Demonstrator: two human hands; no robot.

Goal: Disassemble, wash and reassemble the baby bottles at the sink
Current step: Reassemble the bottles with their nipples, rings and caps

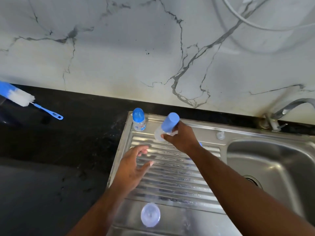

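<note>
Head view looks down on a white marble wall (119, 57) with grey veins, filling the frame from 9 through 12 to 3 o'clock. Below it a black counter (51, 150) covers the 7 to 9 o'clock side. A steel sink unit takes the rest: its ribbed drainboard (170, 181) lies at centre and 6 o'clock, its basin (281, 164) at 4 o'clock, and a steel tap (293, 104) stands at 3 o'clock.

Both forearms reach in from 6 o'clock. The right hand (182, 138) is just above centre, its fingers and thumb wrapped round a baby bottle (169, 124) held off the drainboard. That bottle is tilted, with its long axis running from 7 to 1 o'clock: clear base low, blue cap high and pointing toward the wall. The left hand (133, 167) hovers over the drainboard's left edge, fingers spread apart and holding nothing.

A bottle brush (22, 97) lies on the counter at 9 o'clock, bristles outward and blue handle pointing toward 4 o'clock. A second baby bottle (139, 120) stands upright on the drainboard's far left corner, blue domed cap on top. A clear round piece (150, 214) rests on the flat steel at 6 o'clock; I cannot tell which part it is.
</note>
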